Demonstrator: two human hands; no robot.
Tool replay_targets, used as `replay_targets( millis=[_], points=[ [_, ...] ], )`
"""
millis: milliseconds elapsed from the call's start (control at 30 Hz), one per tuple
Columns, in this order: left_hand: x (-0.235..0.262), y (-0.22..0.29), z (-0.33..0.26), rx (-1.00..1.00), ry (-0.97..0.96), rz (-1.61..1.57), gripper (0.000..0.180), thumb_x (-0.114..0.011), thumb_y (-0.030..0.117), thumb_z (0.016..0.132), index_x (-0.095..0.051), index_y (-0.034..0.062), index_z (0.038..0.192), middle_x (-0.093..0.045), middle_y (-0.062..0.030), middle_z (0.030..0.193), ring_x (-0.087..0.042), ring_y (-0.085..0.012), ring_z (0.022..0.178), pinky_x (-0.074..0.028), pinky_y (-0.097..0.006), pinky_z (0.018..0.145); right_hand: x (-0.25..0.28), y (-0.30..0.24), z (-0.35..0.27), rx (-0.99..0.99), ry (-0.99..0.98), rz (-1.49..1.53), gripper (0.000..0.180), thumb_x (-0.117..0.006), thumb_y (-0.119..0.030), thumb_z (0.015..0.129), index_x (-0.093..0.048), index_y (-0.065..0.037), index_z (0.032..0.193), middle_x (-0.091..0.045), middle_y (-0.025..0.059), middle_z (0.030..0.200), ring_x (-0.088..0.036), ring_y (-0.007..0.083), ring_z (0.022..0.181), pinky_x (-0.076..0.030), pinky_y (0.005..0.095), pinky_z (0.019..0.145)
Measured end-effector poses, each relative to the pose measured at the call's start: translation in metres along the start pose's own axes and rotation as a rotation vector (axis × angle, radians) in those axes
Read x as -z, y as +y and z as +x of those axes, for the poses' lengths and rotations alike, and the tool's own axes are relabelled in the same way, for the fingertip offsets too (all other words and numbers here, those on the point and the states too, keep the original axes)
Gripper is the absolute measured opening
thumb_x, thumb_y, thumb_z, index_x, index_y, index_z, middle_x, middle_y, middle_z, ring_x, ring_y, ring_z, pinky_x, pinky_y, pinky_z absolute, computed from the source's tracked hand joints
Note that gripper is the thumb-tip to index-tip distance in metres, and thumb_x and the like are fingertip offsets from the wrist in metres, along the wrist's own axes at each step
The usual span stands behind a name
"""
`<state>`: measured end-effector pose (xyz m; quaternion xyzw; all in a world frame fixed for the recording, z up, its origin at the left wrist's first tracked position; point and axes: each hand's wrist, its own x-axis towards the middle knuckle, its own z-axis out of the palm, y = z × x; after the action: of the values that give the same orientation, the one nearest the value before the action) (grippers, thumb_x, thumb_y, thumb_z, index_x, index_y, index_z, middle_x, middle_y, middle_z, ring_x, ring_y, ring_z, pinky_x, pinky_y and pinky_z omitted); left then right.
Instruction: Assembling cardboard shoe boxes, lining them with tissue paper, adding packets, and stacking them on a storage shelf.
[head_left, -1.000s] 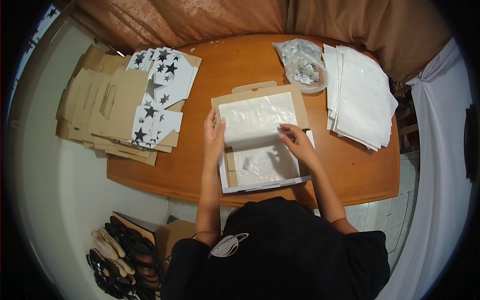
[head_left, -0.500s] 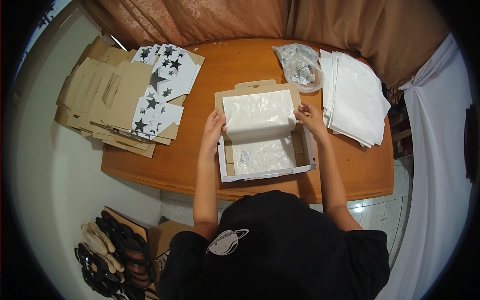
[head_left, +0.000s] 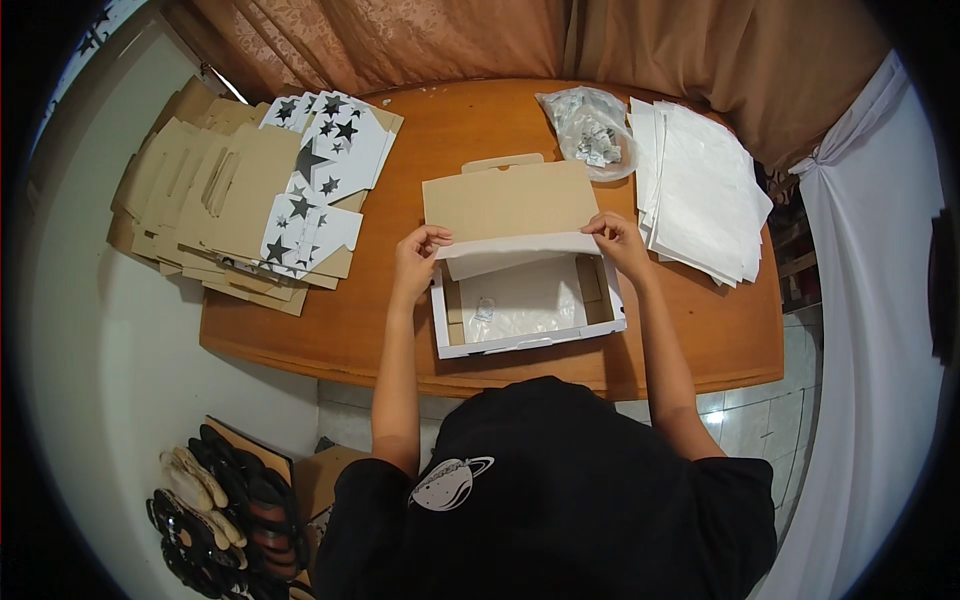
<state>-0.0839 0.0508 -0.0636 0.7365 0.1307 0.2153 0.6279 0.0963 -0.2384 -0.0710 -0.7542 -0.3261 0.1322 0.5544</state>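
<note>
An open cardboard box (head_left: 447, 347), white outside and brown inside, stands near the table's front edge with its lid (head_left: 510, 200) raised at the back. A sheet of white paper (head_left: 515, 244) lines it and is folded forward at the back. My left hand (head_left: 422, 250) pinches the fold's left corner, and my right hand (head_left: 612, 240) pinches its right corner. Under the raised paper, a small sachet (head_left: 485, 309) lies on the lining at the left of the box floor.
Flat cardboard boxes (head_left: 215, 185), some printed with black stars, are stacked at the left. A clear plastic bag (head_left: 590, 130) of small sachets and a pile of white paper sheets (head_left: 700, 190) lie at the back right. Several shoes (head_left: 230, 500) sit low at the left.
Both hands have brought the paper's far edge down off the lid and forward over the box, baring the brown inside of the lid. The sachet is still on the lining.
</note>
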Motion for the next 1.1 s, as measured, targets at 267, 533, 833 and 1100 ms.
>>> replay_targets(
  millis=[267,533,833,1100],
  points=[
    [0.006,0.022,-0.026,-0.179,-0.324,0.565,0.036,-0.051,-0.005,0.062,-0.072,0.0178,0.079,-0.056,-0.0009,0.116,-0.04,-0.0248,0.111,-0.028,-0.035,0.097,0.006,0.001,-0.029,0.172,0.061,-0.173,0.023,-0.055,0.008,0.066,-0.069,-0.008,0.073,-0.061,0.004,0.092,-0.051,0.0224,0.096,-0.04,0.0314,0.085],
    [-0.009,0.036,-0.061,-0.251,-0.24,0.821,0.029,-0.05,0.003,0.067,-0.071,0.0161,0.083,-0.046,-0.0055,0.13,-0.033,-0.0315,0.121,-0.018,-0.042,0.102,0.005,-0.022,-0.066,0.252,0.016,-0.469,0.023,-0.048,0.001,0.073,-0.066,-0.009,0.083,-0.056,0.007,0.108,-0.044,0.0277,0.11,-0.033,0.0363,0.095],
    [-0.049,0.008,-0.086,0.059,0.024,1.081,0.064,-0.045,0.041,0.088,-0.025,0.0054,0.137,-0.009,-0.0192,0.145,-0.013,-0.0378,0.132,-0.009,-0.06,0.101,-0.029,-0.015,-0.088,-0.115,0.077,-0.622,0.057,-0.043,-0.031,0.089,-0.025,-0.004,0.136,-0.02,0.0169,0.143,-0.014,0.0384,0.132,-0.012,0.0564,0.103],
    [-0.046,-0.003,-0.062,0.055,0.11,1.003,0.073,-0.045,0.041,0.088,-0.012,0.0012,0.139,-0.01,-0.0225,0.144,-0.013,-0.0396,0.132,-0.013,-0.059,0.101,-0.04,-0.033,-0.062,-0.354,-0.039,-1.035,0.07,-0.04,-0.04,0.09,-0.011,0.001,0.139,-0.012,0.0206,0.145,-0.009,0.0408,0.133,-0.008,0.0588,0.103]
  ],
)
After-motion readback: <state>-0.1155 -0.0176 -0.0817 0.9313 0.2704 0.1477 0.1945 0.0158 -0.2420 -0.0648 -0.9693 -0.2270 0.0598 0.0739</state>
